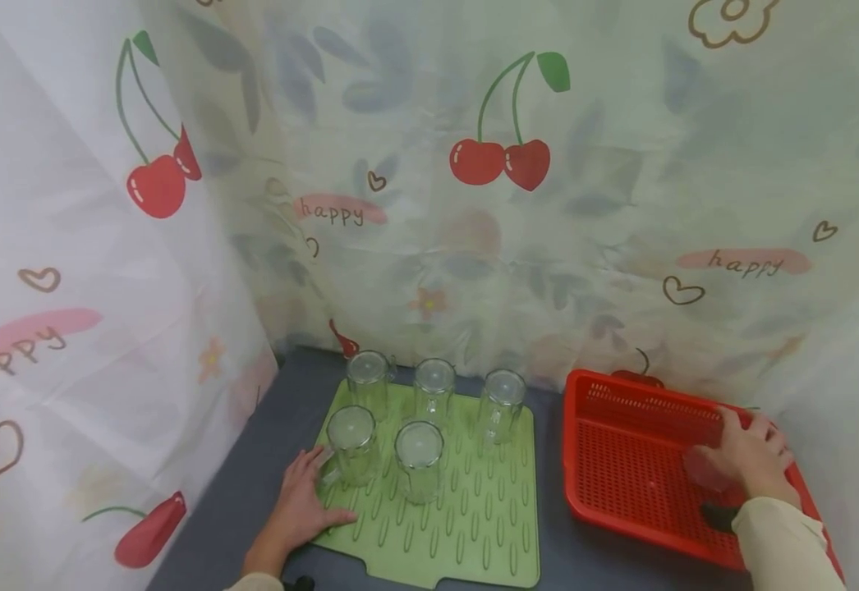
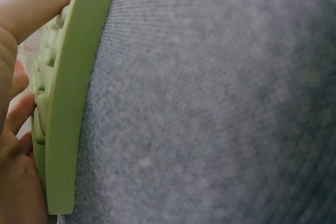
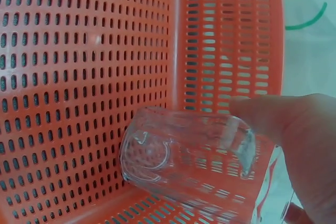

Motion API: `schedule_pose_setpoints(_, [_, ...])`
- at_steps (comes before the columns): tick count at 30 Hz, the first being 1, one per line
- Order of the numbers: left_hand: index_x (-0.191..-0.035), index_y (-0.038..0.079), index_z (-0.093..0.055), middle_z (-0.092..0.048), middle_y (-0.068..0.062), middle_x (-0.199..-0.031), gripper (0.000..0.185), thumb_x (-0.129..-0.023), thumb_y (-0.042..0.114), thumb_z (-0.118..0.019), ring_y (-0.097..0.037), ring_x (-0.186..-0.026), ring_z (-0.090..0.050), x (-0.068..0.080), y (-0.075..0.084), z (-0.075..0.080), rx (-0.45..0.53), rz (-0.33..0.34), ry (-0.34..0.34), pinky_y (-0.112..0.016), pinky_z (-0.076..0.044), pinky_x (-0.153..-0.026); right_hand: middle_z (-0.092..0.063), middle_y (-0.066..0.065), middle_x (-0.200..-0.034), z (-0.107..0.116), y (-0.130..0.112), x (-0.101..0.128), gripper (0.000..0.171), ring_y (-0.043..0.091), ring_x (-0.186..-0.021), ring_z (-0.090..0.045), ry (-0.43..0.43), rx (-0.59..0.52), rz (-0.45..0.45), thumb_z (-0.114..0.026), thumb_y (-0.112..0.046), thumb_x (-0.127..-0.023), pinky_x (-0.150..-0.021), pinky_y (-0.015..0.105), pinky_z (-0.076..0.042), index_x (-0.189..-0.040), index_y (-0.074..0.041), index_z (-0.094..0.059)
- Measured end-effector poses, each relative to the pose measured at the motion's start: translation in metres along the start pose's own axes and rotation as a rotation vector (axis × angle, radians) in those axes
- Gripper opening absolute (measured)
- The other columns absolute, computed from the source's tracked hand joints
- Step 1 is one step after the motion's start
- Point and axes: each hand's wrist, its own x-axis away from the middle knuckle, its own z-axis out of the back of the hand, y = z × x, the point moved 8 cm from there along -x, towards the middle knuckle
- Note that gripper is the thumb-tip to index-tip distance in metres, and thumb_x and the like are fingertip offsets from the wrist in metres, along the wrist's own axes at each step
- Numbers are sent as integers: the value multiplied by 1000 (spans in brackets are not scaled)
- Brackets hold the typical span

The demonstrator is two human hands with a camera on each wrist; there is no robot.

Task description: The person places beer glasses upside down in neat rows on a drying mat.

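Note:
My right hand (image 1: 751,451) reaches into the right end of the red basket (image 1: 576,460) and grips a clear glass mug (image 3: 184,163). In the right wrist view the thumb (image 3: 310,135) lies by the glass's rim, and its base points at the perforated floor; the other fingers are mostly hidden. My left hand (image 1: 300,505) rests at the left edge of the green drying mat (image 1: 481,525), thumb stretched over its ridges, fingers near the handle of an upside-down mug (image 1: 353,447). A second mug (image 1: 420,464) stands beside it; three more, including one mug (image 1: 503,402), stand behind.
The mat and basket lie side by side on a dark grey tabletop (image 1: 245,484), with a strip of it between them. A patterned curtain (image 1: 429,246) hangs close behind and at both sides. The basket's walls (image 3: 231,35) rise around the right hand.

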Motion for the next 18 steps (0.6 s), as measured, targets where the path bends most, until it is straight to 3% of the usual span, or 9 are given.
schedule_pose_setpoints(10, [-159,12,-36,-27,-16,-167,124,-60,62,-92,-49,-155,-11,0,0,-1,1,-4,-5,-74,-26,-116,17,48,-146,-4,5,-4,95,74,-130,12,-98,-108,-58,-72,-27,-88,-98,86,-15,-152,5,-10])
schedule_pose_setpoints(18, [-158,12,-38,-28,-15,-167,124,-59,64,-92,-49,-155,-12,-1,-1,0,-19,-11,9,-73,-27,-117,19,47,-147,-4,3,-5,108,74,-129,14,-127,-99,-47,-77,-40,-84,-94,86,-22,-155,2,-8])
